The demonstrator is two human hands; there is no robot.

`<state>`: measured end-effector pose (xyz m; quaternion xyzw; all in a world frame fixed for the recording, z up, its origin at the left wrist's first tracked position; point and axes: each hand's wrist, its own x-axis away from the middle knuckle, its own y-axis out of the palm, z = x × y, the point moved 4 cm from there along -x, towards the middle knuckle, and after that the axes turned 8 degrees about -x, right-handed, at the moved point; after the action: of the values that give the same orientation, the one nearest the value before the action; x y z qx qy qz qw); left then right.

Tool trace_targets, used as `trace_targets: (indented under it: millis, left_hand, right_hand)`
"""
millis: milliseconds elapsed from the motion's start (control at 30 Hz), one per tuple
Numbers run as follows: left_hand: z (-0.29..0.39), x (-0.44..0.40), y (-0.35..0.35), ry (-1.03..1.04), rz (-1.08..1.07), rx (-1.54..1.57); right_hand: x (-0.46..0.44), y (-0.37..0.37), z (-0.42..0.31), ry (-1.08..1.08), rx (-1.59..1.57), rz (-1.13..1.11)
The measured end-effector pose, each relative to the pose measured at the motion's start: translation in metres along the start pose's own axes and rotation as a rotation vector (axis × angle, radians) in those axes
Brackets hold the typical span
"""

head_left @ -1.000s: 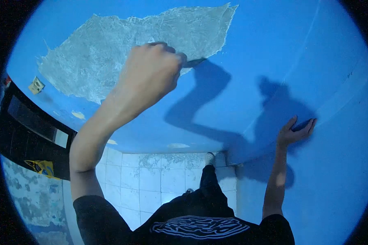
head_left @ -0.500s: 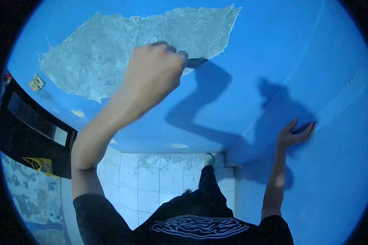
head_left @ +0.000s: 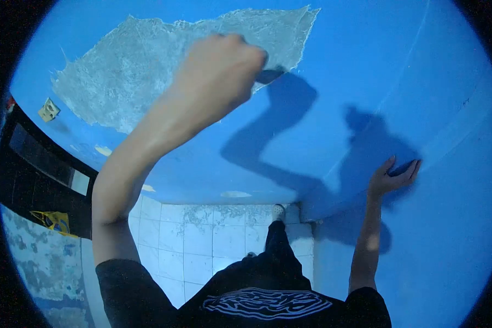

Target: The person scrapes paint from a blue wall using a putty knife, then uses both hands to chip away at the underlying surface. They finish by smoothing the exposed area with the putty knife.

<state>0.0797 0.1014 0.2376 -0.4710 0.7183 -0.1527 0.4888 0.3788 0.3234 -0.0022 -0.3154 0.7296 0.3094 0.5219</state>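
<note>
My left hand [head_left: 224, 65] is raised against the blue wall [head_left: 333, 65], in front of a bare grey patch [head_left: 131, 65] with ragged, flaking edges. Its fingers are curled into a fist, slightly smeared by motion. Something dark shows beside the knuckles, near the patch's lower right edge; whether it is a tool or shadow I cannot make out. My right hand [head_left: 393, 177] is lower on the right, close to the wall, palm turned up, with thumb and fingers apart. The space between them is dark, and no held object can be made out.
A socket plate [head_left: 49, 110] sits on the wall at left, above dark furniture [head_left: 44, 180] with a yellow bag [head_left: 54, 222]. White floor tiles [head_left: 197, 240] lie below, beside a wall corner. Shadows of my arm and head fall on the wall.
My left hand has moved up and to the right across the grey patch, still closed. My right hand has hardly moved.
</note>
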Motion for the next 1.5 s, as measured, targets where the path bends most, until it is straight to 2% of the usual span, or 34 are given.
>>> trace_targets:
  millis: [200,267,367,433,600,733,867,967,1000,1067,1167,1267,1400,1467,1500]
  left_hand:
    - [0.006,-0.003,-0.014,0.026,0.078,-0.002]
    - [0.007,-0.002,-0.012,0.010,0.084,-0.002]
    - [0.015,-0.003,-0.011,0.132,0.083,-0.011]
    - [0.004,-0.004,-0.037,-0.028,0.080,0.029]
    - [0.008,-0.007,-0.006,0.038,0.059,0.029]
    - [-0.004,-0.012,-0.025,-0.091,0.049,0.056]
    - [0.007,-0.009,-0.005,0.081,0.184,0.001]
    - [-0.006,-0.009,-0.043,-0.126,0.115,0.079]
    - [-0.002,-0.014,-0.022,-0.118,0.114,0.080]
    - [0.022,-0.019,0.046,0.070,-0.062,0.059]
    - [0.037,-0.010,0.037,0.172,-0.015,0.166]
    - [-0.004,-0.003,-0.028,-0.075,0.216,0.172]
    - [-0.014,-0.005,-0.046,-0.004,0.107,0.053]
    - [-0.008,-0.004,-0.005,0.080,0.208,-0.021]
    - [0.002,-0.007,0.007,0.093,0.014,-0.041]
  right_hand:
    - [0.000,-0.001,0.006,-0.126,0.039,0.017]
    - [0.003,-0.001,0.007,-0.088,0.030,0.013]
    - [0.004,-0.004,0.006,-0.060,0.073,-0.014]
    - [0.000,-0.001,0.008,-0.087,0.110,-0.034]
    - [0.004,-0.002,0.007,-0.028,-0.016,0.013]
    - [0.003,0.000,0.011,-0.068,0.052,-0.018]
    - [0.004,-0.002,0.005,-0.073,0.035,-0.013]
    - [-0.001,0.000,0.008,-0.073,0.047,-0.017]
    - [0.002,-0.002,0.007,-0.072,0.065,-0.023]
    - [0.004,-0.007,0.005,-0.072,0.099,-0.045]
    - [0.000,-0.005,0.006,-0.077,0.095,-0.053]
    - [0.002,0.000,0.007,-0.043,0.080,-0.066]
    - [0.004,0.001,0.008,-0.025,0.101,-0.095]
    - [0.005,0.005,0.011,-0.017,0.018,-0.037]
    - [0.006,0.004,0.013,-0.006,-0.056,0.017]
